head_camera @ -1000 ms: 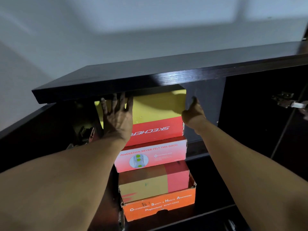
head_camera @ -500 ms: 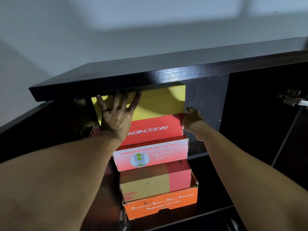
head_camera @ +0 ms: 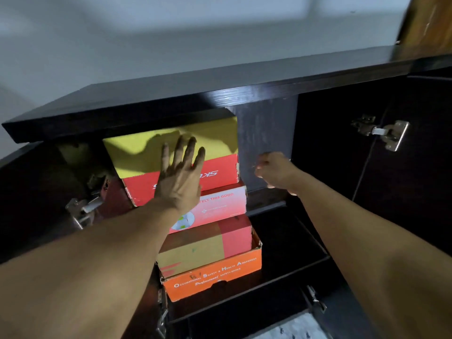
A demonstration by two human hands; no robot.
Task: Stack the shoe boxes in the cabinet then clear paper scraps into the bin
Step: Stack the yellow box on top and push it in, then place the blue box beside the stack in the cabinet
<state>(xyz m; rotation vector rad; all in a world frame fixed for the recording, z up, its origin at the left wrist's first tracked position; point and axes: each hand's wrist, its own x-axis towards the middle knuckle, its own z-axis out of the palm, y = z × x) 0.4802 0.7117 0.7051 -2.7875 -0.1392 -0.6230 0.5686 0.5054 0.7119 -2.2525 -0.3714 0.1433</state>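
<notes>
We press our left hand (head_camera: 179,177) flat, fingers spread wide, against the front of the top yellow-and-red shoe box (head_camera: 171,152), which sits highest on the stack of boxes (head_camera: 210,241) inside the dark cabinet (head_camera: 171,99). Right of those fingers, clear of the box, our right hand (head_camera: 272,172) hovers loosely curled, gripping nothing.

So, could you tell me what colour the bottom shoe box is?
The bottom shoe box is orange with white lettering, seen in the head view.

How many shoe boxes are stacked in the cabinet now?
4, in one stack: yellow-red box on top, pink box beneath, yellow-pink box third, orange box lowest. Others may be hidden.
</notes>
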